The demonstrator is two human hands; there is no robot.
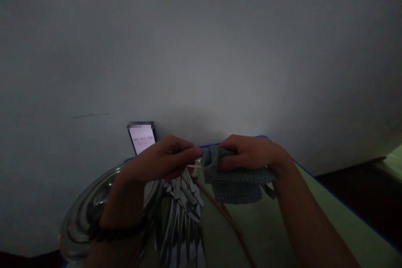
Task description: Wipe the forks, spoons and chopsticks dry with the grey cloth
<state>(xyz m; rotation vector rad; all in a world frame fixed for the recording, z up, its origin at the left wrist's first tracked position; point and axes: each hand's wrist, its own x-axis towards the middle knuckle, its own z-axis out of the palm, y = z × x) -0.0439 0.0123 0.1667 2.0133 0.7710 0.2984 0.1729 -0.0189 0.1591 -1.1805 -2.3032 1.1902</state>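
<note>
Cloth [237, 175]: gripped in right hand [251, 153], above counter [266, 234].
Left hand [166, 157]: fingers pinched beside cloth; contents unclear.
Cutlery [182, 222]: below left hand.
Wiping: likely step; next move seems to need steady fingers.

One left hand [166, 159] and one right hand [253, 153] meet at one cloth [238, 174]; left of this grip, one phone [143, 139], one metal dish [71, 226]; nearer, at least one brown stick [234, 226], uncountably jumbled cutlery [182, 222].
</note>
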